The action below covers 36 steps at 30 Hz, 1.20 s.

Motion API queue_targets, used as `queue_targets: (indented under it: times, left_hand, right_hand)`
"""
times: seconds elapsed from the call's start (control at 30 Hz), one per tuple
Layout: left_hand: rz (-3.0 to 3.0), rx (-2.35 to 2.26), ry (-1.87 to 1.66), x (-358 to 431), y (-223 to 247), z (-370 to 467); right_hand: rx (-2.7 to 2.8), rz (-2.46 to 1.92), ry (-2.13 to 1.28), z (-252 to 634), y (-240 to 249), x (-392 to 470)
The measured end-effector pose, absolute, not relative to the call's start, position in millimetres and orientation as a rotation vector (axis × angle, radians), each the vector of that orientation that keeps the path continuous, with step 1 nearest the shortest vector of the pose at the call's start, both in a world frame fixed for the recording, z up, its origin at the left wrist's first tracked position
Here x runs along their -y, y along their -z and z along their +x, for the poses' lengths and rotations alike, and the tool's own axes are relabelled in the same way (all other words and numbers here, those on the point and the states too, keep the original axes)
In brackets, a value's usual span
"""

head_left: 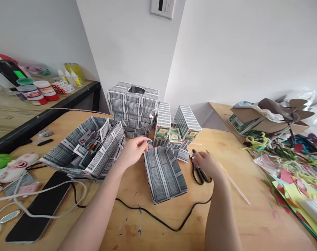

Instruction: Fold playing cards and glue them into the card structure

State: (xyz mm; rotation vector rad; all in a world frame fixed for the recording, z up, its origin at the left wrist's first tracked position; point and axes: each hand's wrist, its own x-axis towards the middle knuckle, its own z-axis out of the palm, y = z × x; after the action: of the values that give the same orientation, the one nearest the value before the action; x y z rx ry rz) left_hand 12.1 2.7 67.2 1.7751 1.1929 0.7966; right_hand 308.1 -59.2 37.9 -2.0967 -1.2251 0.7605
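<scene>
My left hand (pixel 136 150) is raised at the upper left corner of a small open box (pixel 165 174) made of grey patterned cards. Its thumb and fingertips are pinched together, and what they hold, if anything, is too small to name. My right hand (pixel 204 160) is over the black-handled scissors (pixel 198 174), right of the box, with its fingers bent and partly hidden; whether it touches them is unclear. A folded patterned card piece (pixel 181 155) lies between the box and the right hand. Behind stand stacked card packs (pixel 188 122).
At the left is a larger card-covered tray (pixel 82 150) filled with loose cards, before a tall card structure (pixel 133 108). A phone (pixel 40 209), white cable and black cord (pixel 158 218) lie nearer. Yarn and paper scraps (pixel 291 188) cover the right side.
</scene>
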Motion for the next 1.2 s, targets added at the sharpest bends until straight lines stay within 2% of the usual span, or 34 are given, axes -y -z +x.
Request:
queue_targets:
  times: [0.07, 0.13, 0.23, 0.33, 0.53, 0.67, 0.8, 1.03, 1.2]
  left_hand:
    - [1.824, -1.356, -0.872, -8.2, -61.0, 7.0]
    - [1.853, -1.399, -0.791, -12.6, -53.3, 4.5]
    - [1.783, -1.332, -0.650, -16.1, -40.8, 8.8]
    - [1.584, -1.206, -0.704, -18.3, -28.4, 19.4]
    - [1.124, -1.139, -0.989, -21.8, -1.4, 37.1]
    - [0.822, -1.038, -1.293, -18.5, 17.3, 42.7]
    - [0.764, -0.995, -1.423, -15.1, 29.3, 43.0]
    - [1.057, -1.074, -1.351, -14.0, 27.1, 39.4]
    - [1.152, -1.193, -1.184, -9.1, 16.2, 37.9]
  right_hand:
    - [1.397, -1.999, -0.972, 287.1, -37.9, 55.7]
    - [1.529, -1.968, -1.073, 272.4, -37.1, 54.4]
    - [1.642, -1.971, -1.221, 260.4, -37.2, 54.9]
    - [1.663, -1.906, -1.396, 256.0, -36.5, 54.5]
    - [1.567, -1.625, -0.987, 241.7, -12.8, 35.7]
    - [1.400, -1.355, -1.003, 224.0, 6.0, 24.5]
    - [1.199, -1.164, -1.247, 213.1, 14.4, 26.1]
    - [0.913, -1.058, -1.365, 196.8, 20.4, 37.1]
    - [0.972, -1.184, -1.239, 194.3, 20.5, 41.5]
